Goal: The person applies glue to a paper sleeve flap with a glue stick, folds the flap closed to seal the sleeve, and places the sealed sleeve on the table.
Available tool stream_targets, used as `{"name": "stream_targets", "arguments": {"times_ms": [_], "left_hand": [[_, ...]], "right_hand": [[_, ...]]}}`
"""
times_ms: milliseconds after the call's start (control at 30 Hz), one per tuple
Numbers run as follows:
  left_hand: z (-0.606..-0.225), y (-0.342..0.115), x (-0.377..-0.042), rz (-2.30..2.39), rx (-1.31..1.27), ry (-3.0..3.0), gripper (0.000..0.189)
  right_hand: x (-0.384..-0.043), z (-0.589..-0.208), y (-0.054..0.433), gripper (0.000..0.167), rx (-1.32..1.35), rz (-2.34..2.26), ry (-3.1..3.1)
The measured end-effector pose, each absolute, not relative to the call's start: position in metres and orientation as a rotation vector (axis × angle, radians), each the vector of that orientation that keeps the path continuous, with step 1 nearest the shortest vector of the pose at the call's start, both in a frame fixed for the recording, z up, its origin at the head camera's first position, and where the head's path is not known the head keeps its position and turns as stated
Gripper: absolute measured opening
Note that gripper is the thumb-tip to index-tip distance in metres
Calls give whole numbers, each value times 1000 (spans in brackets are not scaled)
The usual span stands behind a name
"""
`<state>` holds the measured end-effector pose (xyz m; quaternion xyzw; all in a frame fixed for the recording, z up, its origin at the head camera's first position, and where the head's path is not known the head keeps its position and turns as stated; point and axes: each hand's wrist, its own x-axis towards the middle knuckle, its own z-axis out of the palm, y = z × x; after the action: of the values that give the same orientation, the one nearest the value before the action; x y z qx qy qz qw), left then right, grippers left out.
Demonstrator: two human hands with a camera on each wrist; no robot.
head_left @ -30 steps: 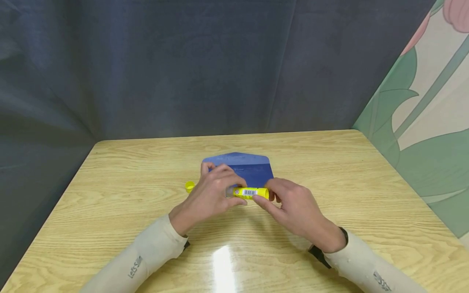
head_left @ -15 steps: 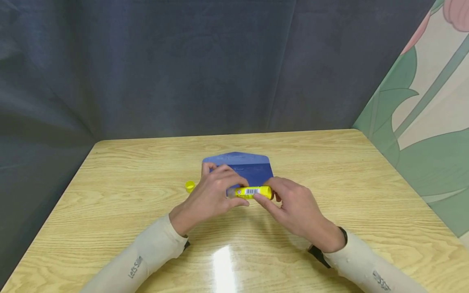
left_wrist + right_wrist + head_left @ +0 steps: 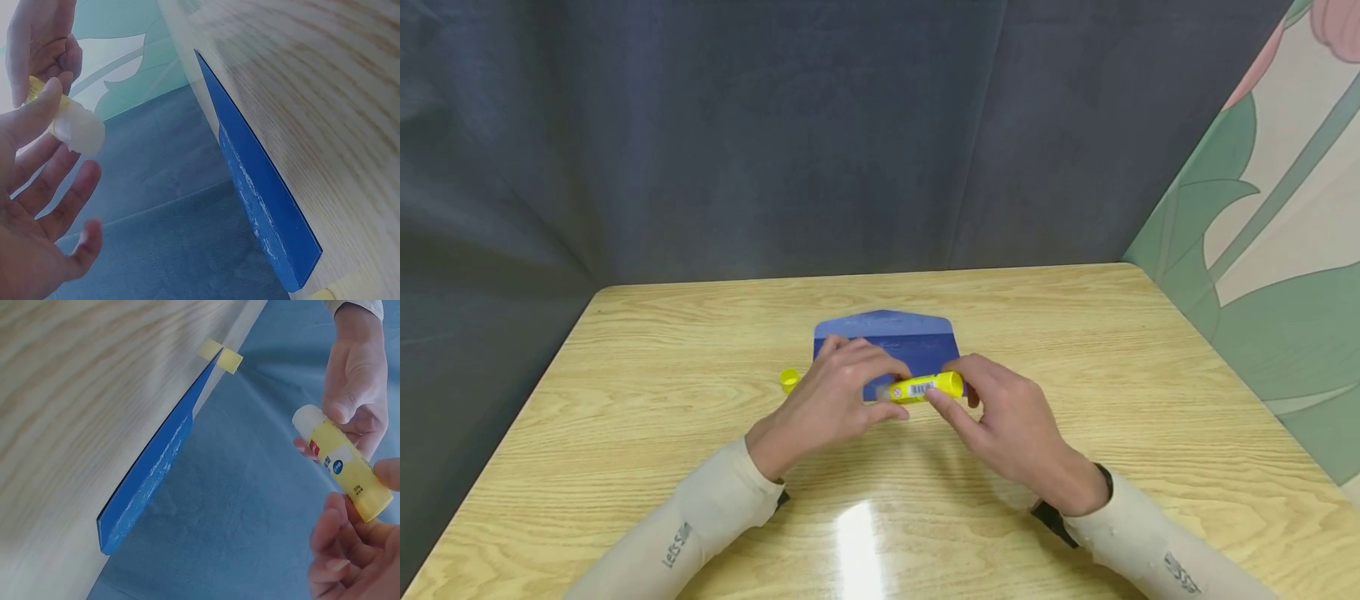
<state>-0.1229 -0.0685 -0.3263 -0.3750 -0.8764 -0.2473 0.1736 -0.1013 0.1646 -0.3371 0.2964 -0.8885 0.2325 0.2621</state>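
A yellow glue stick [image 3: 917, 388] is held level between both hands, its uncapped white end [image 3: 307, 420] toward the left hand. My right hand [image 3: 1011, 425] pinches the yellow base end between thumb and fingers. My left hand [image 3: 835, 392] has its thumb and forefinger around the tube near the white end, while the other fingers [image 3: 87, 181] spread loosely. Beneath and beyond the hands lies a blue envelope [image 3: 925, 354], its flap [image 3: 883, 322] unfolded away from me. Whitish smears show on the flap [image 3: 153, 478] in both wrist views.
The yellow cap [image 3: 789, 381] stands on the wooden table [image 3: 685, 358], left of the envelope. A dark curtain [image 3: 850, 150] hangs behind the table's far edge. On the right is a wall with painted leaves [image 3: 1292, 333].
The glue stick has shifted slightly right, and its base end has risen so that it now tilts. My right hand moved a little with it; the left hand has barely moved. Envelope and cap stay put.
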Motion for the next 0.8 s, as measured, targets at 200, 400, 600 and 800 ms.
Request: {"name": "stream_targets", "arguments": {"times_ms": [200, 400, 600, 800], "left_hand": [[-325, -71, -124, -703, -1075, -2512, 38], [-324, -74, -125, -698, -1070, -2519, 32], [-324, -76, -126, -636, -1009, -2585, 24], [-325, -78, -127, -586, -969, -2645, 16]], "right_hand": [[-102, -335, 166, 27, 798, 651, -2371], [-103, -334, 167, 26, 784, 656, -2373], [-102, -331, 168, 28, 750, 648, -2386], [-104, -329, 172, 29, 733, 623, -2392]]}}
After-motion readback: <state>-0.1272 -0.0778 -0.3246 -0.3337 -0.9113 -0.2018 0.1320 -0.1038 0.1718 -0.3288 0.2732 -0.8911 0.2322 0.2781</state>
